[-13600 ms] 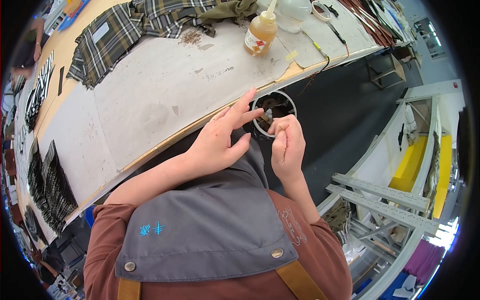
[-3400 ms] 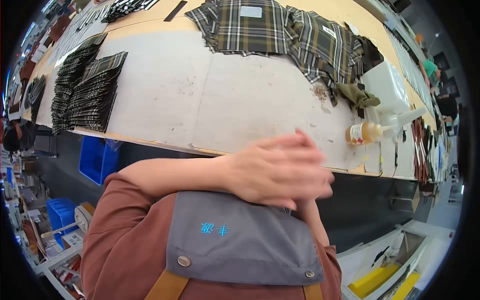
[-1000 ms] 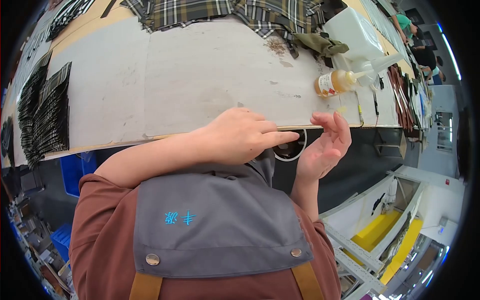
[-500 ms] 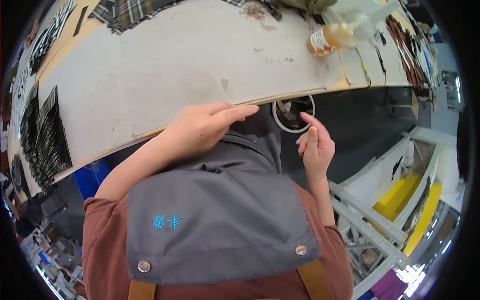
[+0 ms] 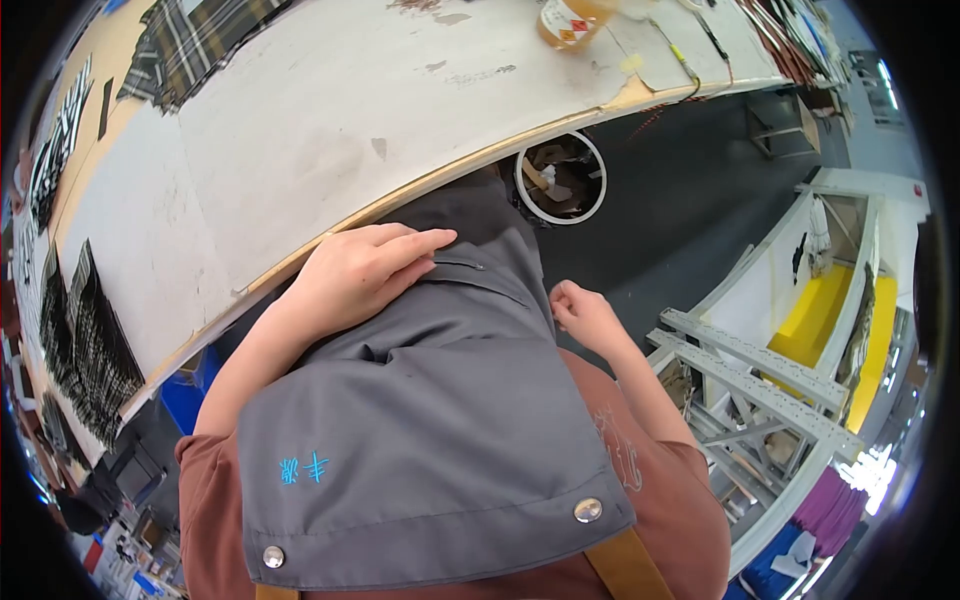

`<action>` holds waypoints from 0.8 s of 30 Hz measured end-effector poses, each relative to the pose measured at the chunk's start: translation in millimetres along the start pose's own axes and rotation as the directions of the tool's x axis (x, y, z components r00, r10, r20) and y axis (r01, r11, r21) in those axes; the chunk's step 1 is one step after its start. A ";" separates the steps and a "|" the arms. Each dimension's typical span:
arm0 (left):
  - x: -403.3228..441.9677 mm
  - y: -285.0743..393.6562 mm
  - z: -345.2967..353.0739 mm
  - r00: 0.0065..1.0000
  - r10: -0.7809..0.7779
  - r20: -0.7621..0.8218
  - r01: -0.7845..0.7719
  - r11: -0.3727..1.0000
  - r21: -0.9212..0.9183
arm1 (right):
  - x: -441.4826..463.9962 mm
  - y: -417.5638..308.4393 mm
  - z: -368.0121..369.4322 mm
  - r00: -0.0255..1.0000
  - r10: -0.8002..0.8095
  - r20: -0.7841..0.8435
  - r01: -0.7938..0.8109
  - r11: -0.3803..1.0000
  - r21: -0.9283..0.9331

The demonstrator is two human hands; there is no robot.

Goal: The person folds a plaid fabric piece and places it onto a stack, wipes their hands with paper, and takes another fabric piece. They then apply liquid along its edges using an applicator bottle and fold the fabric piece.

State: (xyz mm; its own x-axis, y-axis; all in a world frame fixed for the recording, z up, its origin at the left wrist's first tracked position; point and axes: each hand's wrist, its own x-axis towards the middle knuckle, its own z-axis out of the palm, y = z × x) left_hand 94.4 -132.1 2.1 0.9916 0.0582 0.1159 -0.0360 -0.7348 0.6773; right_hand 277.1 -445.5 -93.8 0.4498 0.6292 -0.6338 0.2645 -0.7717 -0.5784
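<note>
My left hand (image 5: 365, 270) lies on the lap of the grey apron (image 5: 430, 430), beside the table's wooden edge. Its fingers are stretched out, the index foremost, and it holds nothing. To the right, my right hand (image 5: 583, 312) is at the apron's side with its fingers curled together. Whether it pinches the fabric or anything else is too small to tell. The worktable (image 5: 290, 130) has a pale, stained top. Under its edge stands a round bin (image 5: 600, 185) with a white rim and scraps inside.
Plaid cloth (image 5: 190, 50) and dark folded pieces (image 5: 100, 345) lie on the table's left. An amber bottle (image 5: 570, 22) and a yellow-green tool (image 5: 680, 55) are at the far edge. A grey metal frame (image 5: 760, 380) and blue container (image 5: 190, 390) stand at the sides.
My hands have drawn back from the table edge and bin, the right one down to the apron's side with fingers now curled. The view has turned, shifting the bottle and bin leftward.
</note>
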 end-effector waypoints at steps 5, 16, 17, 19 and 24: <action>3.6 5.1 -0.3 0.998 0.057 -0.007 -0.057 0.998 0.042 | 39.1 63.1 63.8 0.993 0.003 -0.119 0.009 0.994 0.106; 82.8 23.9 16.2 0.935 0.352 0.043 -0.334 0.916 -0.224 | 37.0 -121.3 22.7 0.735 -0.675 0.059 0.607 0.696 0.384; 93.2 24.2 23.4 0.910 0.412 0.032 -0.373 0.852 -0.368 | 27.3 -142.8 8.6 0.736 -0.675 0.056 0.608 0.694 0.385; 100.8 13.5 47.8 0.947 0.277 0.164 -0.188 0.889 -0.417 | 13.8 -171.9 -12.8 0.794 -0.531 0.297 0.558 0.829 -0.010; 79.2 -45.0 91.1 0.901 -0.125 0.415 0.254 0.928 -0.272 | 33.2 -72.9 26.3 0.835 -0.544 -0.078 0.498 0.688 0.528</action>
State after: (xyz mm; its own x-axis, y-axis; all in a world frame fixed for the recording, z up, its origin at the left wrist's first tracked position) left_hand 186.0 -156.0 -85.3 0.9500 -0.1361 -0.2812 0.1841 -0.4831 0.8560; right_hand 250.3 -365.8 -86.2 0.2986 0.9383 -0.1743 -0.0441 -0.1689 -0.9846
